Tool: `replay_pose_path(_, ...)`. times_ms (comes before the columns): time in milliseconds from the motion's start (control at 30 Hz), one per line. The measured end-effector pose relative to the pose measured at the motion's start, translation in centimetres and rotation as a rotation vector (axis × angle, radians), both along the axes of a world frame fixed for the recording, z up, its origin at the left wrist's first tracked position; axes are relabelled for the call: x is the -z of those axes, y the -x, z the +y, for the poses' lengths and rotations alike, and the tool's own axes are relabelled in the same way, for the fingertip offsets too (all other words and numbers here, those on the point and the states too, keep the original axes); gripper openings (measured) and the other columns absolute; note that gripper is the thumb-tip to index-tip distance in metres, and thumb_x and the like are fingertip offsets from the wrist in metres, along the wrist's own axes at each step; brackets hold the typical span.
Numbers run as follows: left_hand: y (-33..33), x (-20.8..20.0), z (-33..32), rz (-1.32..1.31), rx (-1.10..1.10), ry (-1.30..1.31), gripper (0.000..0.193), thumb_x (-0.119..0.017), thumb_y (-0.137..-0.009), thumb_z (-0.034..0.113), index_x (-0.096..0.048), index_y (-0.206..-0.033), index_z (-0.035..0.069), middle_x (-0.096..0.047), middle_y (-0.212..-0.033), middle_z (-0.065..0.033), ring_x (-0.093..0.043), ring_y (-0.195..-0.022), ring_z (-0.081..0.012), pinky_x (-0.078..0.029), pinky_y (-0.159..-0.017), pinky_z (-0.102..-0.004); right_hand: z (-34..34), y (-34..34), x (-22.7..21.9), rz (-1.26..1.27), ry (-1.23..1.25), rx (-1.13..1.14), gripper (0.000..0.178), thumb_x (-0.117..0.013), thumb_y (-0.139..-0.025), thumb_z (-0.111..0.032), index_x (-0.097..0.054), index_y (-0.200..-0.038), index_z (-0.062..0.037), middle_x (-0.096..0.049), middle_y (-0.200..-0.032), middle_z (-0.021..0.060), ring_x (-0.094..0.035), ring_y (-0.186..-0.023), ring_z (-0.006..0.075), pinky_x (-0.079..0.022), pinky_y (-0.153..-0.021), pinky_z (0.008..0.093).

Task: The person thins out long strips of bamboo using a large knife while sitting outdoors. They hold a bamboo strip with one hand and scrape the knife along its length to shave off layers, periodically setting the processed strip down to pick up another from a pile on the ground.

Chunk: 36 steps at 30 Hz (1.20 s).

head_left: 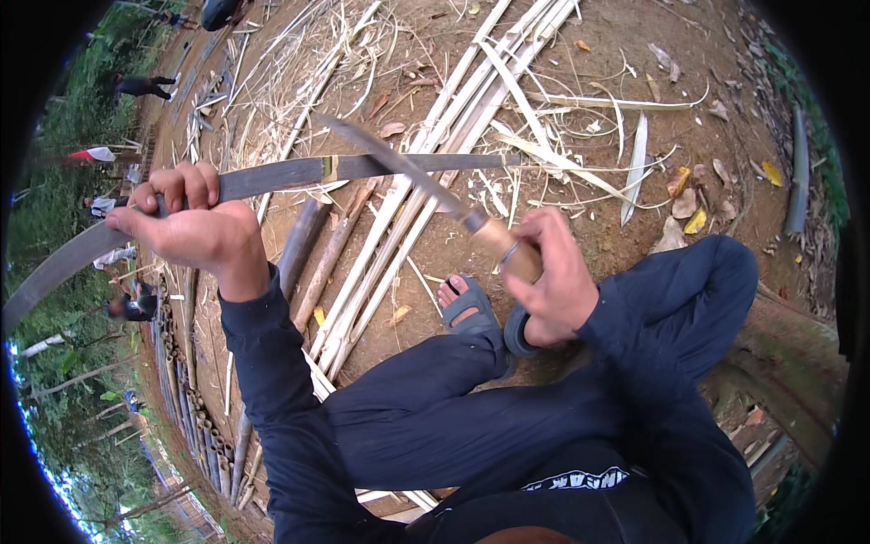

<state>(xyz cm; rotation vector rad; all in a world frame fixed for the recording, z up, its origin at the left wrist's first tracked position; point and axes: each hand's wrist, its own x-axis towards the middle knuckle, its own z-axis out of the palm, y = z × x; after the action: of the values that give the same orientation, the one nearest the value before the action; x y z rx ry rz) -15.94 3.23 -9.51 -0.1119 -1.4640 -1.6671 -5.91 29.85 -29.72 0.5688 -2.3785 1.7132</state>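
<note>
My left hand point(192, 218) is closed round a long, dark grey split bamboo strip point(276, 178), which bends down past the left rim and reaches across to the middle of the view. A pale ring marks a node on the strip. In my right hand point(557, 276) is a knife point(403, 166) with a wooden handle, its blade pointing up and to the left. The blade crosses the strip just right of the node; whether the two touch I cannot tell. Fingers of both hands are wrapped round what they hold.
Pale split bamboo strips point(453, 118) lie in a bundle on the dirt ground, with curled shavings point(362, 54) around. Two bamboo poles point(304, 238) rest beside them. My sandalled foot point(467, 306) is below. A tree trunk point(787, 385) stands at right. Several people are far off at left.
</note>
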Motion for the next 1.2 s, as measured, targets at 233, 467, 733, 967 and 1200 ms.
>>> replay_pose_path(233, -1.9, 0.7, 0.7, 0.034, 0.08, 0.057, 0.05, -0.038, -0.097, 0.063, -0.035, -0.076, 0.018, -0.026, -0.057, 0.0049, -0.018, -0.044, -0.0066, -0.015, -0.046, -0.0246, -0.7, -1.5, -3.3, -0.084, -0.091, -0.221, 0.067, -0.063, -0.089, -0.01, -0.033, -0.149, -0.0054, -0.063, -0.107, 0.02, -0.065, -0.084, 0.0333, -0.051, -0.079, 0.0385)
replay_pose_path(467, -1.9, 0.3, 2.2, 0.068, 0.111, 0.07, 0.049, -0.04, -0.097, 0.062, -0.035, -0.076, 0.018, -0.024, -0.056, 0.005, -0.016, -0.043, -0.0064, -0.013, -0.045, -0.0247, 2.5, -0.7, 3.9, -0.221, -0.01, 0.023, 0.056, -0.063, -0.088, -0.009, -0.046, -0.142, -0.0057, -0.066, -0.111, 0.0206, -0.067, -0.092, 0.0345, -0.05, -0.084, 0.0375)
replay_pose_path(733, -2.3, 0.6, 1.8, 0.031, -0.005, 0.102, 0.049, -0.034, -0.099, 0.061, -0.035, -0.076, 0.017, -0.022, -0.055, 0.0046, -0.015, -0.043, -0.0073, -0.013, -0.044, -0.025, 2.0, -0.1, 3.6, -0.338, -0.042, -0.113, 0.06, -0.064, -0.088, -0.012, -0.044, -0.144, -0.0117, -0.068, -0.095, 0.017, -0.066, -0.082, 0.0309, -0.05, -0.079, 0.0373)
replay_pose_path(967, -2.3, 1.1, 0.5, 0.012, -0.043, 0.088, 0.049, -0.033, -0.099, 0.061, -0.033, -0.077, 0.017, -0.022, -0.054, 0.0045, -0.015, -0.044, -0.0082, -0.014, -0.045, -0.0256, 2.6, 0.2, 4.7, -0.049, -0.166, -0.111, 0.059, -0.063, -0.088, -0.012, -0.045, -0.144, -0.0168, -0.068, -0.088, 0.0177, -0.067, -0.075, 0.035, -0.052, -0.071, 0.0415)
replay_pose_path(1200, -1.9, 0.9, 0.9, 0.018, 0.0, 0.092, 0.051, -0.034, -0.099, 0.063, -0.034, -0.077, 0.017, -0.022, -0.055, 0.0044, -0.015, -0.044, -0.0084, -0.014, -0.045, -0.0257, 6.6, 3.0, 11.7, -0.508, -0.297, 0.034, 0.054, -0.061, -0.09, -0.015, -0.046, -0.142, -0.02, -0.068, -0.091, 0.0227, -0.069, -0.079, 0.0382, -0.053, -0.076, 0.0431)
